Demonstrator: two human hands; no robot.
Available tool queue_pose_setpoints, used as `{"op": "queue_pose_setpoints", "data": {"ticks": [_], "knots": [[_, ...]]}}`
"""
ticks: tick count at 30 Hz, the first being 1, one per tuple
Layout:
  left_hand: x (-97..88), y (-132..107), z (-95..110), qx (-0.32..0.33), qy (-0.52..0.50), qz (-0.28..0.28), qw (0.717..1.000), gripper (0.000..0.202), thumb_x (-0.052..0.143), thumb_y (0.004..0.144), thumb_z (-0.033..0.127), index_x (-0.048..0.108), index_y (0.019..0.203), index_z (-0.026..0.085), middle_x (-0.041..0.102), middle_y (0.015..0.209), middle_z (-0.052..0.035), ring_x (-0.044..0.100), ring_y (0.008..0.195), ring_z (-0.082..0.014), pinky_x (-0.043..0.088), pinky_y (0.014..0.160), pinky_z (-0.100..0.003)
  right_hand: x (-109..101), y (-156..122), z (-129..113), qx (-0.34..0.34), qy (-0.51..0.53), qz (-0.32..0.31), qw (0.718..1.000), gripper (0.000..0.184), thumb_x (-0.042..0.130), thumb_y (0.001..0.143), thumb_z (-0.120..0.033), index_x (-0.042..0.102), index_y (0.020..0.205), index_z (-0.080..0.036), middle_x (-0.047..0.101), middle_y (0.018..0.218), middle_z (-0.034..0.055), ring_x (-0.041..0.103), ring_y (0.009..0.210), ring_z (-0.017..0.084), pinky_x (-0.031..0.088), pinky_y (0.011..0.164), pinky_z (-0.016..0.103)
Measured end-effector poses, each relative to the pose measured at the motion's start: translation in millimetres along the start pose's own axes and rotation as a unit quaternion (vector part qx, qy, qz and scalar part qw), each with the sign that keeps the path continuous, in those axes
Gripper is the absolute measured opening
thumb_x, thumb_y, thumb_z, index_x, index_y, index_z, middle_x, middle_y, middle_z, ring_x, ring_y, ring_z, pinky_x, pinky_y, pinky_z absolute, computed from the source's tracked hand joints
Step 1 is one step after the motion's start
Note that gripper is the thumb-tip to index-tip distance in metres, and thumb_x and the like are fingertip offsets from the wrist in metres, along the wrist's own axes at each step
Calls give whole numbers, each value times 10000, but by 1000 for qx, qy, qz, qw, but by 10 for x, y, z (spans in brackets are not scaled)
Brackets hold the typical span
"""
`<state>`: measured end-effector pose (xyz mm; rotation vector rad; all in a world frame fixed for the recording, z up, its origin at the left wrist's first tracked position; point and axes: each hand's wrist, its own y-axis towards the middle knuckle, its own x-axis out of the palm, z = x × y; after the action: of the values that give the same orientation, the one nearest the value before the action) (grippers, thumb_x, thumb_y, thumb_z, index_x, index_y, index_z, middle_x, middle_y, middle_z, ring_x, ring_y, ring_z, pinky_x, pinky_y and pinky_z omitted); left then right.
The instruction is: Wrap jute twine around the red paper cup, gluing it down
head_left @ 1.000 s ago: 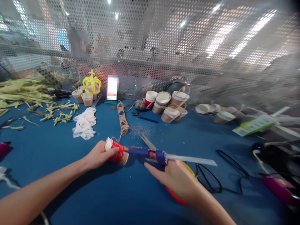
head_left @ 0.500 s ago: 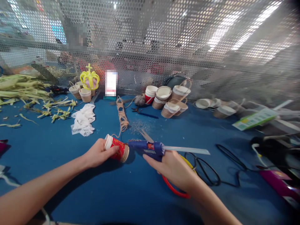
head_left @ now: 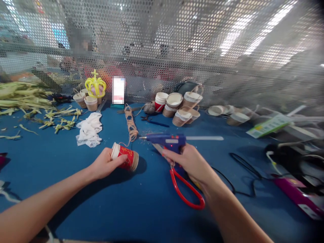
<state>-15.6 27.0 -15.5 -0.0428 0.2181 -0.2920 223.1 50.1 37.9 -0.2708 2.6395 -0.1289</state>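
A red paper cup lies tilted in my left hand, its white rim to the left and twine wound round its base end. From the cup a strand of twine runs back to a loose hank of twine. My right hand grips a blue hot glue gun with a clear glue stick out of its back. The nozzle points left, above and to the right of the cup and apart from it. Under the gun, partly hidden, lie scissors with red handles.
Several twine-wrapped cups stand behind, near a perforated metal screen. A crumpled white cloth, a yellow crown and pale husks are to the left. Black cable and a magenta box lie right.
The glue gun has moved up and right, away from the cup's base, and is now more level. More of the scissors shows. My left hand still holds the cup, nearly in place.
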Motion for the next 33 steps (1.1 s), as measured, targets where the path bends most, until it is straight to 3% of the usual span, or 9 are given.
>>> {"op": "queue_pose_setpoints", "data": {"ticks": [4, 10, 13, 16, 20, 22, 24, 29, 33], "knots": [[-20, 2, -5, -5, -23, 11, 1000, 311, 512, 725, 400, 531, 606, 113, 435, 539, 31, 335, 494, -77, 286, 467, -193, -130, 231, 107, 24, -19, 90, 995, 220, 568, 710, -365, 535, 660, -154, 581, 616, 5, 504, 494, 85, 402, 458, 201], [-30, -27, -15, 5, -26, -1, 1000, 302, 505, 735, 395, 551, 642, 112, 452, 548, 21, 372, 508, -92, 313, 488, -210, -164, 636, 324, 85, -125, 107, 983, 284, 505, 802, -379, 554, 709, -116, 552, 584, 4, 509, 474, 90, 429, 471, 230], [-26, -41, -5, 12, -13, 2, 1000, 302, 498, 733, 389, 531, 595, 122, 418, 514, 34, 347, 481, -85, 289, 462, -204, -150, 784, 406, 110, -186, 105, 971, 261, 488, 838, -335, 553, 976, -123, 594, 909, 54, 582, 735, 142, 488, 642, 316], [-17, -50, 24, 27, -7, -4, 1000, 301, 490, 733, 381, 502, 567, 130, 398, 512, 42, 324, 477, -78, 274, 454, -196, -139, 832, 403, 102, -241, 127, 957, 277, 478, 851, -293, 505, 1100, -174, 527, 1116, 68, 549, 916, 176, 467, 766, 379], [4, -69, 71, 46, 23, -15, 999, 304, 468, 747, 349, 439, 526, 143, 350, 501, 51, 278, 472, -69, 246, 437, -190, -59, 689, 233, 36, -271, 148, 950, 242, 473, 843, -304, 581, 967, -127, 521, 1123, 142, 491, 1018, 244, 384, 857, 427], [18, -88, 91, 58, 44, -24, 997, 290, 452, 758, 331, 446, 539, 141, 355, 508, 49, 281, 476, -69, 248, 436, -189, 42, 555, 99, -15, -261, 107, 959, 307, 446, 843, -341, 630, 773, -106, 577, 1005, 181, 497, 1002, 287, 356, 860, 427], [34, -111, 108, 79, 69, -36, 994, 271, 440, 768, 313, 463, 561, 139, 372, 521, 45, 296, 481, -71, 261, 437, -185, 187, 417, -35, -69, -232, 13, 970, 390, 408, 847, -398, 648, 680, -140, 638, 837, 127, 568, 864, 247, 394, 797, 377], [72, -159, 129, 158, 173, -56, 971, 300, 430, 770, 249, 375, 489, 161, 306, 465, 65, 266, 432, -60, 233, 412, -182, 594, 204, -235, -153, -127, -206, 958, 453, 321, 871, -432, 678, 740, -187, 673, 781, 22, 598, 773, 155, 442, 724, 272], [86, -164, 122, 181, 209, -64, 959, 282, 443, 748, 212, 380, 479, 158, 311, 457, 68, 259, 422, -56, 218, 415, -188, 789, 173, -267, -157, 23, -192, 969, 267, 489, 801, -364, 660, 851, -164, 659, 855, 19, 581, 773, 134, 447, 700, 249]]}}
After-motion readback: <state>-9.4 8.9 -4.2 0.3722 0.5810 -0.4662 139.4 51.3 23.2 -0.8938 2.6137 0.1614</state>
